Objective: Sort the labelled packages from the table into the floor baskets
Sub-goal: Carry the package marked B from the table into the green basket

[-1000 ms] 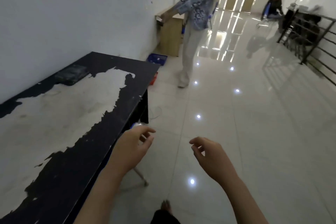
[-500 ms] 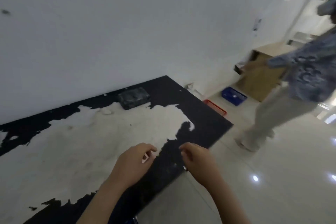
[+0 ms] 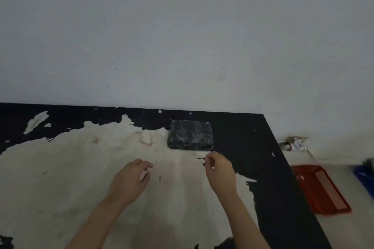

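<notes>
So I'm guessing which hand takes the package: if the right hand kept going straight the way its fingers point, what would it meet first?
Probably the black wrapped package: the right hand points toward its near edge, nothing between them, though its height above the table is unclear.

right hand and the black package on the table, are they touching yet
Apart. In the head view the right hand hovers short of the black package, with a strip of table showing between fingertips and its near edge.

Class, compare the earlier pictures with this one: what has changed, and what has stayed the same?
The view swung from the hallway to face the table. Both hands moved over it: right hand is now near the black package, left hand is beside it. Neither holds anything. The package hasn't moved.
</notes>
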Demonstrator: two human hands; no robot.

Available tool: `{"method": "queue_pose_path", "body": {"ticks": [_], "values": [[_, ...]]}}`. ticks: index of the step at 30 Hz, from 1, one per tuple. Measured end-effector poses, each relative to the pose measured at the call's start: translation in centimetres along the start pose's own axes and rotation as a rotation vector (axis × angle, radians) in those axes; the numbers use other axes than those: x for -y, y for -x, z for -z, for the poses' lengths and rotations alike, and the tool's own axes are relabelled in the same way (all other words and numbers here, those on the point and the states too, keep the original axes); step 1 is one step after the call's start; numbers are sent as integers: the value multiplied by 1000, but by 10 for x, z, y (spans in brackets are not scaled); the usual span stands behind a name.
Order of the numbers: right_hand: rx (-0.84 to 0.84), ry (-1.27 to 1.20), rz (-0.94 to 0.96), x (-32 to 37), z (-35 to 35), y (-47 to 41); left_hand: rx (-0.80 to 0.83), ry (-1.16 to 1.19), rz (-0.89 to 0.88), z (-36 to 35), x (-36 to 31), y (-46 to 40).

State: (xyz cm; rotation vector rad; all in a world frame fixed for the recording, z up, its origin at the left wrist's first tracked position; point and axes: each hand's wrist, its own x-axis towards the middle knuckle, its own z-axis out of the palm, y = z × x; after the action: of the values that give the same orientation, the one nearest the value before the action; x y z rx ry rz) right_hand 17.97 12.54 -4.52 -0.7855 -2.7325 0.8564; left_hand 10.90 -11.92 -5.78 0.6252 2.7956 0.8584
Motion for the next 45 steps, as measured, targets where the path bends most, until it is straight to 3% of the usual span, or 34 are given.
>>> {"method": "queue_pose_path", "body": {"ticks": [7,13,19,27,32,37,39,41,45], "values": [[16,38,-4,-25,-27,-97,-42,-89,49,-15,-30,-87],[1,-49,-53,-33,-49,-112,32,-148,116,-31,-33,-138],[17,-272,-142,-31,-48,-114,224,51,243,-53,-40,-154],[82,-588,-304,-28,-32,-125,8,383,226,-52,-59,-159],[222,-782,-360,-32,1,-132,37,436,187,-24,-67,-157],[350,-1035,-457,-33,41,-127,-8,624,17,3,-70,-143],[363,-1036,-420,-33,53,-124,60,484,-135,13,-69,-136],[370,-1046,-383,-29,63,-118,115,192,-284,18,-73,-130],[412,-999,-325,-24,73,-106,-82,-53,-548,22,-85,-124]]}}
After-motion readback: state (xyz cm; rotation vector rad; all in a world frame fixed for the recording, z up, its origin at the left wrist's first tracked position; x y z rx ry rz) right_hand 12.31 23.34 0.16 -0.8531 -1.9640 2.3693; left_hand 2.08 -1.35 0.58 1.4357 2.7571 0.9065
